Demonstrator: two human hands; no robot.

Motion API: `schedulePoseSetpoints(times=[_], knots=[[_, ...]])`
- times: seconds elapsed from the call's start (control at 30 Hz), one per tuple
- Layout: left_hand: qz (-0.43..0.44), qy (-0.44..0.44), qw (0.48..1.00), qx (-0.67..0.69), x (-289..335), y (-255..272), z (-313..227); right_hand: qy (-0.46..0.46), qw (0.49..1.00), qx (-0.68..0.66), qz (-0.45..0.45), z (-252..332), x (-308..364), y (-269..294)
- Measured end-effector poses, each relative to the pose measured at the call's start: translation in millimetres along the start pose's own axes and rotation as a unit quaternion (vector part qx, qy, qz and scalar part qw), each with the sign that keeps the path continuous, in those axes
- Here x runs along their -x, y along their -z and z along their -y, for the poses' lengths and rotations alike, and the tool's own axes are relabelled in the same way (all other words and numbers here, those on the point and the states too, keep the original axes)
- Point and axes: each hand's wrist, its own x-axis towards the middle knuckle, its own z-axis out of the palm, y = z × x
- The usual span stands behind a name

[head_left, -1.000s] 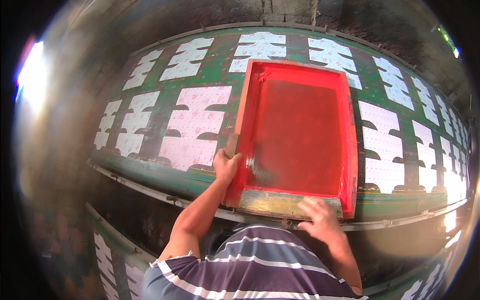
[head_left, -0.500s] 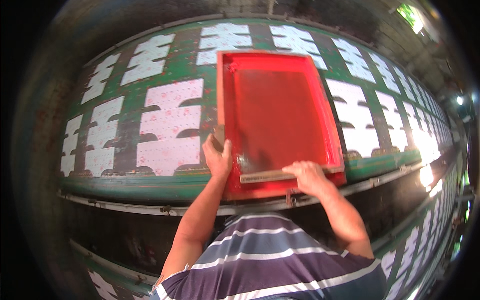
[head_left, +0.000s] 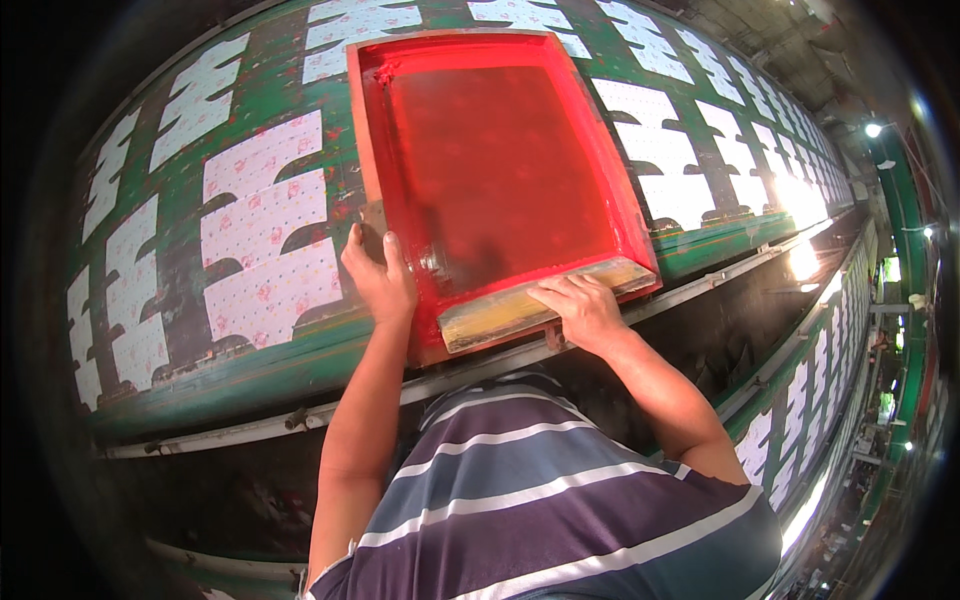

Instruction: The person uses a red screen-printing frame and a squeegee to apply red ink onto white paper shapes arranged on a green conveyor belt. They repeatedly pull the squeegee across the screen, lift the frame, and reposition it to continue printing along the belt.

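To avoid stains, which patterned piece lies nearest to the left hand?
The bottom piece in the column just left of the frame; every other piece lies farther from the left hand.

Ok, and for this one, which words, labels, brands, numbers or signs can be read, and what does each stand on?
None can be read.
Framed red screen: no lettering visible.
Yellowish board under the right hand: worn and stained, no legible marking.
Pale cut pieces: small printed pattern, no readable text.
Shirt: stripes only.
Far-right background: too small and blurred to tell.
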Motion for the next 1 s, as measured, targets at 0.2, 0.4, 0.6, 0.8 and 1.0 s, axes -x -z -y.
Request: schedulePoseSetpoints(times=[0.2,0.4,0.6,0.8,1.0], knots=[[0.005,0.01,1.0,-0.007,1,1,-3,0.041,0.998,0.044,-0.025,-46,-59,-26],[0.0,0.026,0.999,-0.03,3,2,-8,0.061,0.993,0.079,-0.066,-111,-168,-48],[-0.03,0.092,0.995,-0.034,7,1,-13,0.057,0.994,0.07,-0.063,-178,-291,-64],[-0.069,0.106,0.989,-0.075,9,-1,-24,0.054,0.994,0.084,-0.052,-228,-404,-72],[-0.094,0.105,0.985,-0.1,8,-3,-23,-0.012,0.993,0.069,0.099,-263,-495,-33]])
